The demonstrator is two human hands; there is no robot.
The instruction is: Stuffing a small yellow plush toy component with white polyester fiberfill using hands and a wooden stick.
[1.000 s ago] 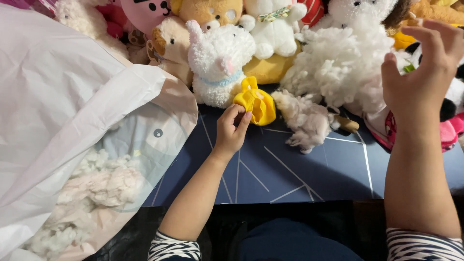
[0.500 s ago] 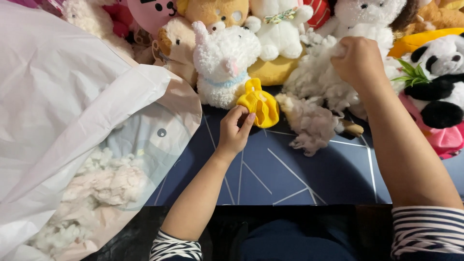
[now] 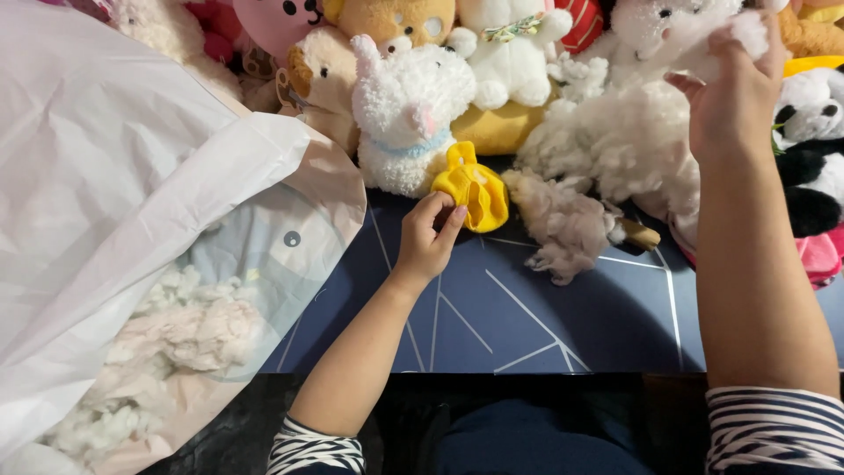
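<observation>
Left hand pinches one floppy yellow plush piece on the navy counter; right hand, raised, grips one fluffy white stuffing tuft.

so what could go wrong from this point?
Two risks, both judgement calls. The right hand holds a tuft of white stuffing raised above the loose stuffing pile; bits could drop onto the dark blue mat or the plush toys. The left hand only pinches the small yellow fabric piece at its edge, so it could slip or close up when stuffing is pushed in.
</observation>
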